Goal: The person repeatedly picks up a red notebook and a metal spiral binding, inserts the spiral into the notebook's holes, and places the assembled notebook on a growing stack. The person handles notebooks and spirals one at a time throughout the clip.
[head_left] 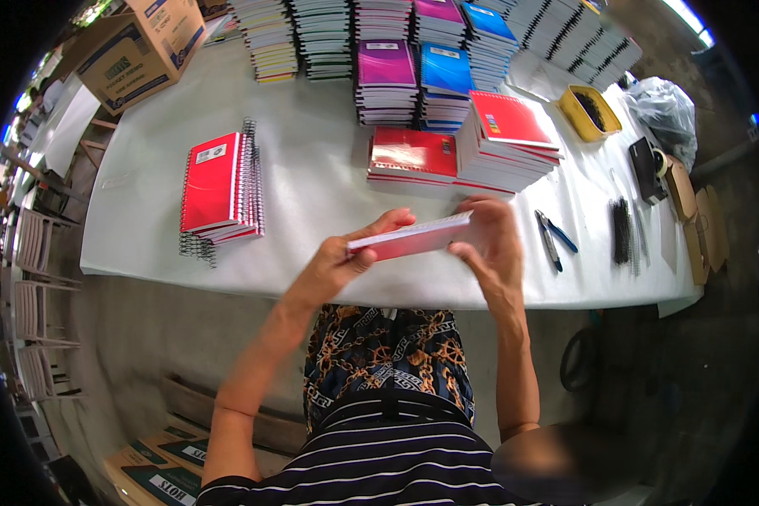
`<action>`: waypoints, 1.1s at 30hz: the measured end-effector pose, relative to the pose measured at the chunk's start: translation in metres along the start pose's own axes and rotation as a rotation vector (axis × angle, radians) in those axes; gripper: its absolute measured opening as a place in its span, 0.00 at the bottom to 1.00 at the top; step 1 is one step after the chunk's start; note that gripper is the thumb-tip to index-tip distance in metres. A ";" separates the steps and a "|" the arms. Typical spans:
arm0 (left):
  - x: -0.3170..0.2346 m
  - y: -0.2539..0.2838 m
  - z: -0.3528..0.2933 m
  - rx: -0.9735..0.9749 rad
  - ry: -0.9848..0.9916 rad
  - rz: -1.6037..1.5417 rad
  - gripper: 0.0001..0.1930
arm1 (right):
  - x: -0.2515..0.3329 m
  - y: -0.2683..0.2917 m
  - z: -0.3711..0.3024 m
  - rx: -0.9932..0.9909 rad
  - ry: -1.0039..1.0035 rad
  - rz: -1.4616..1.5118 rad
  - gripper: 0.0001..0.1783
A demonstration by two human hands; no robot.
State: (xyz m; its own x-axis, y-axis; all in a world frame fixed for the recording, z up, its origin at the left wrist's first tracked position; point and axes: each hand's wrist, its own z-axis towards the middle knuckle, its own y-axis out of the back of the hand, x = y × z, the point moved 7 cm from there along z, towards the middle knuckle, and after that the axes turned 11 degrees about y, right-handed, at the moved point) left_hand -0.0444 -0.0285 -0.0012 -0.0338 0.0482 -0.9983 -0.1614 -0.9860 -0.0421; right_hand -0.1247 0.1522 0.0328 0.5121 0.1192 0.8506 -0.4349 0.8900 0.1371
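A thin red notebook (417, 242), unbound along the edge I can see, is held tilted above the table's front edge, its white page edges facing up. My left hand (339, 263) grips its left end, thumb below and fingers above. At its right end is my right hand (496, 244), slightly blurred, with the thumb against the lower corner and the fingers curled round the far side. Just beyond lie a low stack of red notebooks (411, 153) and a taller, fanned stack of red notebooks (514, 122). To the left sits a pile of spiral-bound red notebooks (211, 185).
Pliers (557, 236) and loose black wire coils (621, 236) lie to the right. Behind them stand a yellow tub (589, 114), a black box (647, 171) and a plastic bag (662, 114). Notebook stacks (386, 67) line the back; a cardboard box (139, 59) stands far left.
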 end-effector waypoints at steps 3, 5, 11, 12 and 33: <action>0.028 0.011 0.005 0.095 0.136 -0.016 0.37 | -0.051 -0.021 -0.034 0.226 -0.131 0.215 0.17; 0.041 0.022 -0.003 -0.091 0.270 -0.050 0.39 | -0.065 -0.035 -0.046 0.157 -0.186 0.197 0.15; 0.028 0.018 -0.015 -0.357 -0.042 0.180 0.43 | -0.061 -0.048 -0.047 0.154 -0.245 0.104 0.11; 0.019 0.018 -0.016 -0.440 -0.109 0.311 0.45 | -0.064 -0.048 -0.048 0.166 -0.247 0.110 0.12; -0.024 -0.061 0.031 -0.245 -0.201 1.341 0.27 | -0.107 0.394 0.026 -0.508 -0.373 -1.843 0.26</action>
State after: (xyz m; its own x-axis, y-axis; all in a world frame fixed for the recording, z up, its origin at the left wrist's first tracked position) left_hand -0.0644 0.0354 0.0270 -0.1684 -0.9515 -0.2575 0.2835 -0.2969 0.9119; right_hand -0.3702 0.4789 0.0093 -0.1698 -0.9820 -0.0829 0.6202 -0.1718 0.7654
